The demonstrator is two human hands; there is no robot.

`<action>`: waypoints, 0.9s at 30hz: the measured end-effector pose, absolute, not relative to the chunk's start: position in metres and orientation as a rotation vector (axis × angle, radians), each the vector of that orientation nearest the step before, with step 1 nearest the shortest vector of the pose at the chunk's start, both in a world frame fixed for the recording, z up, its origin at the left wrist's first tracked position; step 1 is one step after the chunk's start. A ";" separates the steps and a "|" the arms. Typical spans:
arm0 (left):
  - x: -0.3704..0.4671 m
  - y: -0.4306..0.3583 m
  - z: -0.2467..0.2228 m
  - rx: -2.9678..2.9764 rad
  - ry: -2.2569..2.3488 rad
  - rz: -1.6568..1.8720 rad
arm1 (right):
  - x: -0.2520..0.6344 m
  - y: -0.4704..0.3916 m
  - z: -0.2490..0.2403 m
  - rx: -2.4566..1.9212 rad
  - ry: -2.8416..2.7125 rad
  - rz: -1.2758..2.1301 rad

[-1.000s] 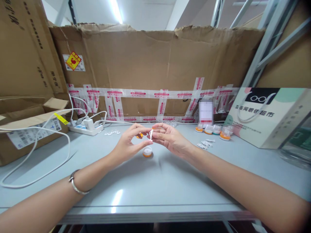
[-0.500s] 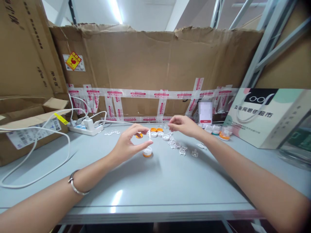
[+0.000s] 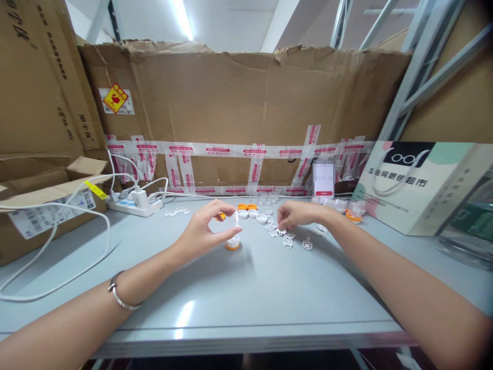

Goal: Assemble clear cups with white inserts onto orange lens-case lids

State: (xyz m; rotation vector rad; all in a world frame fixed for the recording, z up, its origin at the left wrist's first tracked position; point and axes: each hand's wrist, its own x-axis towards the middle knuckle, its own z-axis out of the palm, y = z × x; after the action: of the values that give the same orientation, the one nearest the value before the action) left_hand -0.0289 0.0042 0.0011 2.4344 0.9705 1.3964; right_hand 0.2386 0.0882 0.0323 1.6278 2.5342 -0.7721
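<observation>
My left hand (image 3: 206, 228) pinches a small upright white plastic piece (image 3: 236, 220) between thumb and fingertips, above the table. Just below it, a round white container with an orange base (image 3: 232, 242) rests on the tabletop. My right hand (image 3: 298, 214) reaches down to the scattered flat white cut-out pieces, its fingertips closed at a white round part (image 3: 282, 232). Beside those fingers lie another cut-out piece (image 3: 288, 240) and a separate one (image 3: 307, 244). White round caps (image 3: 262, 219) and orange ones (image 3: 242, 207) stand behind, between the hands.
On the left are a power strip (image 3: 134, 206) with white cables and an open cardboard box (image 3: 50, 205). A phone (image 3: 323, 180) leans at the back near clear-and-orange containers (image 3: 353, 216). A paper bag (image 3: 404, 187) and a clear bottle (image 3: 470, 221) stand right.
My right hand has come down and toward me from the clear parts at the back to the white cut-out pieces. My left hand stays nearly still with its white piece.
</observation>
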 end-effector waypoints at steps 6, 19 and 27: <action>-0.029 0.006 -0.001 2.455 0.935 1.375 | 0.235 0.085 0.033 1.684 2.580 -0.677; -0.027 0.003 -0.001 2.608 0.888 1.330 | 0.191 0.044 0.037 1.471 2.819 -1.800; -0.029 0.010 -0.006 2.669 0.868 1.337 | 0.163 0.032 0.020 1.494 2.619 -2.405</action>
State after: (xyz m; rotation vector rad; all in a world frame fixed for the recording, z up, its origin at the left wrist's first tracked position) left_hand -0.0287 0.0101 -0.0064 2.6687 0.8684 1.3373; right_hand 0.1626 0.0321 0.0201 1.4937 2.6188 -2.4047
